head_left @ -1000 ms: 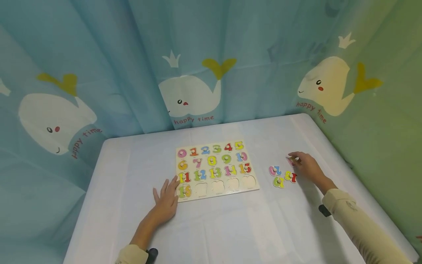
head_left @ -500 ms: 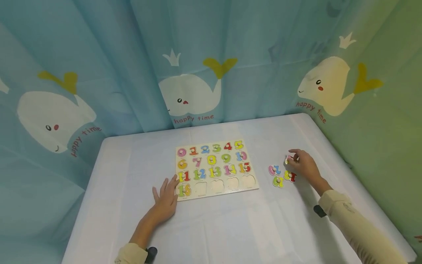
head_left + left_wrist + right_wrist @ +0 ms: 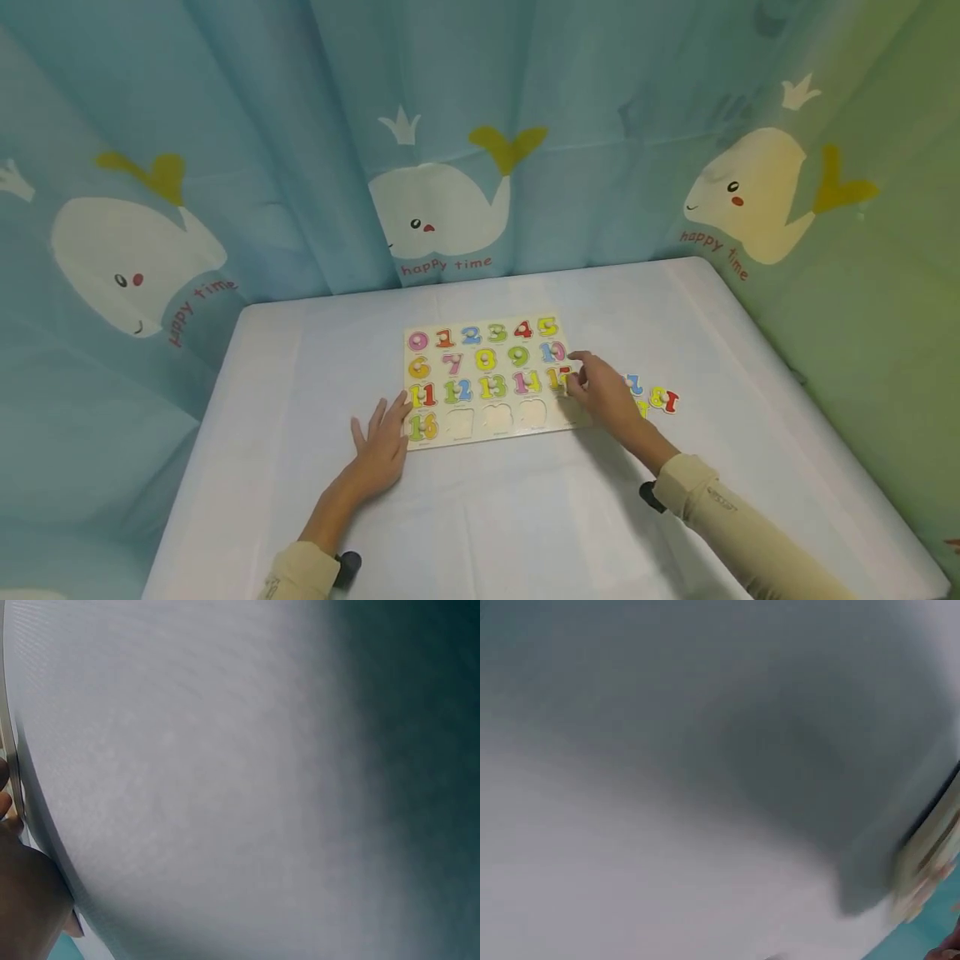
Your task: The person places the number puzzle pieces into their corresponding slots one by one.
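A wooden number puzzle board (image 3: 481,434) lies on the table, its upper rows filled with knobbed number pieces. In the bottom row sits a 16 piece (image 3: 423,427), with bare recesses to its right. My left hand (image 3: 381,450) rests at the board's lower left corner, fingers spread, fingertips on its edge. My right hand (image 3: 609,398) is over the board's right edge, thumb and fingers bent in a pinch near the 15 piece (image 3: 557,379). The number piece it grips is hidden behind the fingers. In the right wrist view the board's edge (image 3: 924,859) is blurred.
Beside the right hand lie a loose 18 piece (image 3: 663,400), a partly covered 20 piece (image 3: 634,384) and a mostly hidden green-yellow piece (image 3: 642,408). A white cloth covers the table (image 3: 480,517). A whale-print curtain (image 3: 300,192) hangs behind it.
My right hand lifted a pink-and-yellow number piece from beside the loose pieces and moved left to the board's right edge. My left hand has stayed at the board's corner.
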The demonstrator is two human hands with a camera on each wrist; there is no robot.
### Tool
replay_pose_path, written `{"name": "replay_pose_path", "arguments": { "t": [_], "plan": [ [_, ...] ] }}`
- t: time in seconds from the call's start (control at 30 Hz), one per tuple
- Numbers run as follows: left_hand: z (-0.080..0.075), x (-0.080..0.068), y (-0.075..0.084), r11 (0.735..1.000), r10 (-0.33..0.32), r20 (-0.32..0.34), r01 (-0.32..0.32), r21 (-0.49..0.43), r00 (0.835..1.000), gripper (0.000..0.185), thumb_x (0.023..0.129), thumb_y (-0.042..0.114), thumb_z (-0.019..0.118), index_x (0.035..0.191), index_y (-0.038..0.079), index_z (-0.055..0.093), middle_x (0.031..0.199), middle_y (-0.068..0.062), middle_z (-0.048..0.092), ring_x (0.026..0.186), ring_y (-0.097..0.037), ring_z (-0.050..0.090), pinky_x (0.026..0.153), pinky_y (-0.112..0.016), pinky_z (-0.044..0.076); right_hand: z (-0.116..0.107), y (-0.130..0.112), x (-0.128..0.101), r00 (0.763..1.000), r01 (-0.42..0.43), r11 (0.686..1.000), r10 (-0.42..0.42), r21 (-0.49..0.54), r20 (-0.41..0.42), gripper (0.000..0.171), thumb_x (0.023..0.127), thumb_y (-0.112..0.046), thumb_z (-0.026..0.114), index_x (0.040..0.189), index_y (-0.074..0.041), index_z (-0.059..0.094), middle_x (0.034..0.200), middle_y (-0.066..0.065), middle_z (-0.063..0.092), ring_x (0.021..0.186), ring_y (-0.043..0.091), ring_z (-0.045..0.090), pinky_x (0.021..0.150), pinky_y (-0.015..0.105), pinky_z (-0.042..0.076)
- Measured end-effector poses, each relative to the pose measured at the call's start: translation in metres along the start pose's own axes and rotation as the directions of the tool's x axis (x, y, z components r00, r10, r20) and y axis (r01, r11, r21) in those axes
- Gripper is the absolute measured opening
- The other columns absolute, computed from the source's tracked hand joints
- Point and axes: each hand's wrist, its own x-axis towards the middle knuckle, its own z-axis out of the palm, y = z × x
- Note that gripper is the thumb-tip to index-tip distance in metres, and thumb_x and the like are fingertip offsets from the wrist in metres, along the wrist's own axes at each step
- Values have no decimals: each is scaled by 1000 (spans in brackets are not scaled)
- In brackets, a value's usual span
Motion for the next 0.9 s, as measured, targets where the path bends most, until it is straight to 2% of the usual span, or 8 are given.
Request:
{"name": "replay_pose_path", "arguments": {
  "t": [0.17,0.33,0.57,0.77,0.9],
  "plan": [
    [-1,1,0,1000,-6,-6,6,-2,1000,49,95,14,44,142,3,34,155,-12,17,139,-38,4,98,-65,-16,31,-45,-1,993,113,993,-113,-23,23,33,81,-4,63,113,1,58,77,1,55,68,13,46,56,27,41],
    [1,1,0,1000,-12,4,12,4,1000,49,96,15,42,143,4,33,155,-11,16,140,-37,3,98,-64,-17,64,-80,-5,978,206,973,-201,-100,63,30,81,-7,65,110,-1,58,83,6,61,67,14,50,55,29,45],
    [3,0,1,1000,-6,-11,6,7,1000,49,95,13,43,143,4,33,155,-11,16,140,-38,4,99,-65,-15,89,-109,-6,968,211,963,-182,-167,171,33,85,-9,65,115,-2,54,84,10,62,72,19,58,55,32,49],
    [2,1,1,1000,-12,-5,12,17,1000,49,96,14,41,143,5,32,155,-10,14,140,-37,3,99,-64,-17,96,-121,0,967,189,973,-161,-131,196,37,86,-9,65,119,-2,49,82,8,61,67,17,54,56,31,48],
    [1,1,1,1000,-19,5,19,18,1000,49,97,15,40,144,5,32,156,-10,14,140,-37,2,99,-64,-17,100,-127,3,959,211,972,-187,-100,212,38,86,-9,65,120,-1,49,81,8,61,68,17,56,58,31,49]
  ]
}}
